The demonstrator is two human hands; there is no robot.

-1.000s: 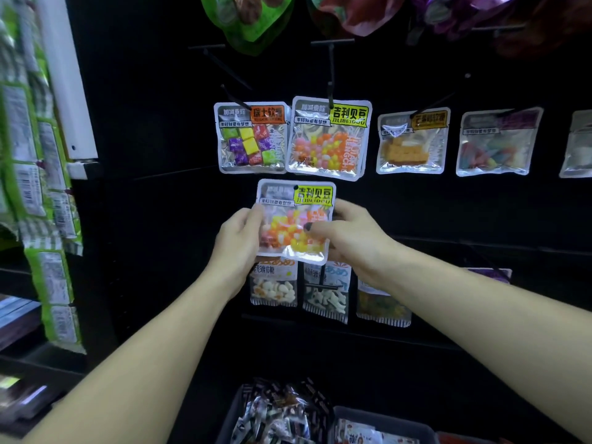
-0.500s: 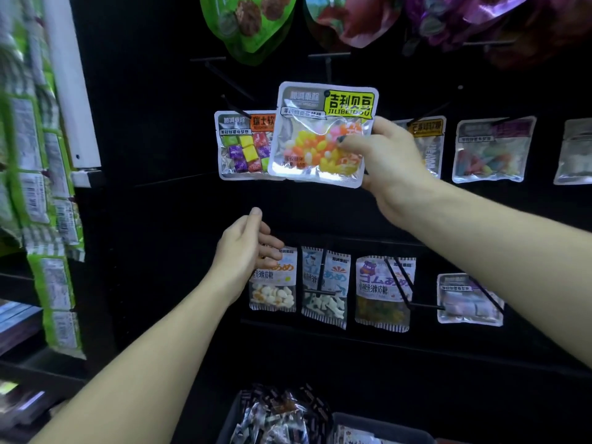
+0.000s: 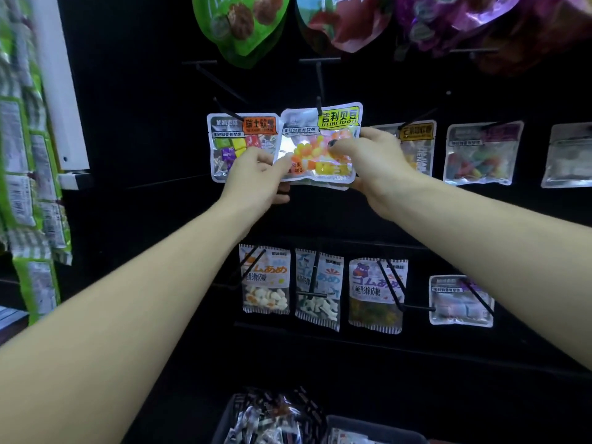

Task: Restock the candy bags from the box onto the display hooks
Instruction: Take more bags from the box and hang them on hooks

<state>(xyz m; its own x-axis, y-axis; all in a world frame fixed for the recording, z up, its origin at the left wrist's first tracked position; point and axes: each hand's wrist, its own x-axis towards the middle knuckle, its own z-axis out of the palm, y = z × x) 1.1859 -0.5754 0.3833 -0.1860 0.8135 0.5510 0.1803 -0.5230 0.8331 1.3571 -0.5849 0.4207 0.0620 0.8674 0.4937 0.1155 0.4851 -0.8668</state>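
A jelly bean bag (image 3: pixel 320 144) with a yellow label is held up against the black display wall (image 3: pixel 144 107) by both hands. Its lower left corner is pinched by the left hand (image 3: pixel 256 174), and its right edge is gripped by the right hand (image 3: pixel 368 161), the thumb laid across the clear front. The top edge of the bag is met by a black display hook (image 3: pixel 318 88); whether the hook passes through the hang hole cannot be told. A bag of cube-shaped soft candy (image 3: pixel 237 142) is hung just beside it on the left, partly overlapped. Lower down, a row of gummy bags (image 3: pixel 317 290) is hung on hooks. At the bottom edge, a dark box (image 3: pixel 224 424) filled with wrapped candy bags is seen.
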